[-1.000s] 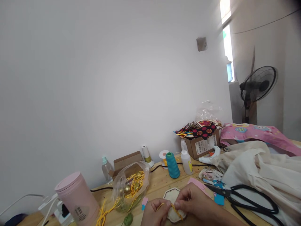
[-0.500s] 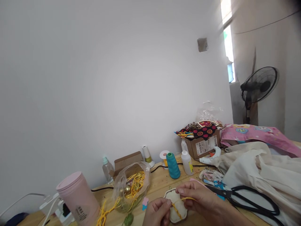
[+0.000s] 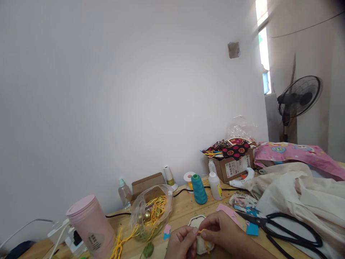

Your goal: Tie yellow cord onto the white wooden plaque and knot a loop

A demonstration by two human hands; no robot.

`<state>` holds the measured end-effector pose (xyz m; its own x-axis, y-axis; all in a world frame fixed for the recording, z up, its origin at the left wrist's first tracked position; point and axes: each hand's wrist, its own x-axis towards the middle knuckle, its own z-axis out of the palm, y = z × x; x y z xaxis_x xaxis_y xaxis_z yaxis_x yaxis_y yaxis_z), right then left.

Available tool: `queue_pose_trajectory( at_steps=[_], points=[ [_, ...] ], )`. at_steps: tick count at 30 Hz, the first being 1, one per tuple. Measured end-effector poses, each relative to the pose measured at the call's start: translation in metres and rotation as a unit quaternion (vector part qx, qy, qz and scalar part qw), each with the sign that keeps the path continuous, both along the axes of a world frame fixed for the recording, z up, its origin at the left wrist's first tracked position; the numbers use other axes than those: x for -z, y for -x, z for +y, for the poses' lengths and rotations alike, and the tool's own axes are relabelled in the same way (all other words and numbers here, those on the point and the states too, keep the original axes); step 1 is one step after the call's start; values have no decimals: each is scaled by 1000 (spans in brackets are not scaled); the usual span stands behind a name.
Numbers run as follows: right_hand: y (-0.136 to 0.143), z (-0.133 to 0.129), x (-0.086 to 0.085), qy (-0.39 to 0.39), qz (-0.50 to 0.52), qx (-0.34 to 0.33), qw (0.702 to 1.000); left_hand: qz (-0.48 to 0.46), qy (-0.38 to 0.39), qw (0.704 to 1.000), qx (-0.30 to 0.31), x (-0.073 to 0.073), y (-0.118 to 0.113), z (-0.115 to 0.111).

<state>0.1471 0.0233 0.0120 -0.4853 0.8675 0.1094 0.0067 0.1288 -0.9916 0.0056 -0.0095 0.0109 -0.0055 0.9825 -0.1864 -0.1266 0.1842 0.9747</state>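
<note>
Pale plaque [image 3: 201, 246] half-lost behind left hand [image 3: 182, 241], right hand [image 3: 219, 232]; yellow cord [image 3: 206, 246], twists too small; pink canister [image 3: 90, 225], base cut off.

Open wood on tbl [image 3: 182, 212] betw. clear bag [image 3: 168, 212] & teal cone [image 3: 199, 190]; L hand [image 3: 182, 242] could pass fwd there. Cone + white btl [image 3: 215, 187] stand upright beyond R hand [image 3: 218, 230]. To its R, lg. scissors [image 3: 262, 222] & heaped cloth [image 3: 288, 180] obstruct; far L, tall pink canister [image 3: 90, 225] blocks.
</note>
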Motion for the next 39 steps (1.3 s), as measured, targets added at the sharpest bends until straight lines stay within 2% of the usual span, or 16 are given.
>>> queue_pose_trajectory(
  at_steps=[4,9,12,16,20,26,29,33,36,39],
  points=[
    [-3,5,0,39,41,-40,998,-20,3,1000,-5,0,0,0],
    [-6,11,0,59,70,-3,996,-90,16,996,-7,-12,3,-4],
    [-8,11,-6,67,99,-15,993,-140,1,990,-26,-19,4,-6],
    [-11,6,-20,51,121,-33,991,-154,-51,984,-68,-19,-1,-7],
    [-10,5,-20,23,104,-25,994,-100,-104,985,-90,-15,-7,-7],
    [-1,6,-5,4,83,-18,996,-20,-131,990,-36,-14,-9,-5],
    [1,4,-1,-24,47,-7,999,57,-125,990,-27,-12,-6,-4],
    [-2,5,4,-58,-13,46,997,181,-139,971,-65,-7,-3,-3],
    [-5,6,1,-39,-16,72,997,226,-132,961,-90,-4,-5,-3],
    [-8,6,-6,-2,7,63,998,225,-134,961,-90,-5,-8,-4]
  ],
)
